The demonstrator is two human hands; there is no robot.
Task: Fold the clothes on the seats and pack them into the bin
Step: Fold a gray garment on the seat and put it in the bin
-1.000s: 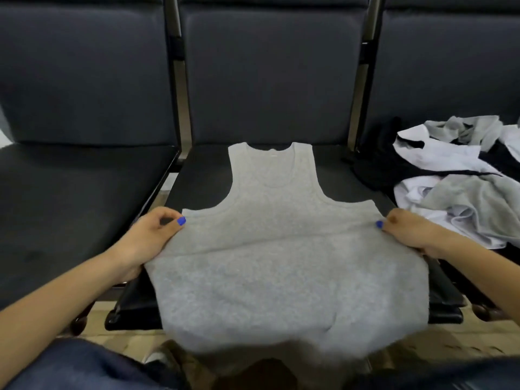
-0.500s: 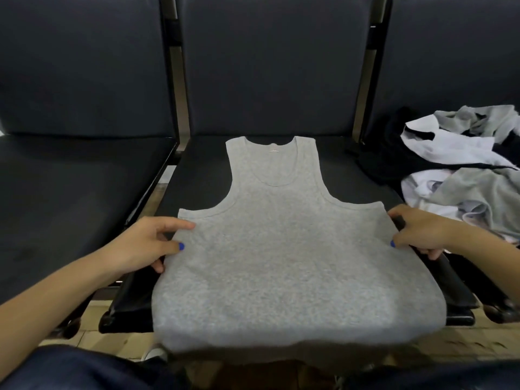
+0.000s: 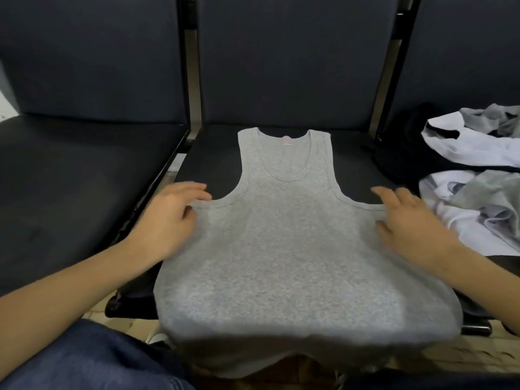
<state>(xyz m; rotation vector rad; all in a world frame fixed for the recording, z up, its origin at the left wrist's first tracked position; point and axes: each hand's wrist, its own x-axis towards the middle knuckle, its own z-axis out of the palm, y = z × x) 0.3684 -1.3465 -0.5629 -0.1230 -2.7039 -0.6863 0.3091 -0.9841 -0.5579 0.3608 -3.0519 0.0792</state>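
Observation:
A grey tank top [image 3: 289,249] lies flat, face up, on the middle black seat [image 3: 208,159], its neck toward the backrest and its hem hanging over the seat's front edge. My left hand [image 3: 171,218] lies with spread fingers on the top's left armpit corner. My right hand [image 3: 408,223] lies with straight fingers on the right armpit corner. Neither hand grips the cloth. No bin is in view.
A heap of unfolded clothes [image 3: 472,175] in white, grey and black covers the right seat. The left seat [image 3: 70,178] is bare black cushion. Metal frame posts [image 3: 194,66] separate the backrests. My denim-clad knee [image 3: 92,361] is at the bottom left, above tiled floor.
Both hands let go of the top's side edges and slid up to the armpit corners, fingers now straightened flat on the cloth. The camera moved closer.

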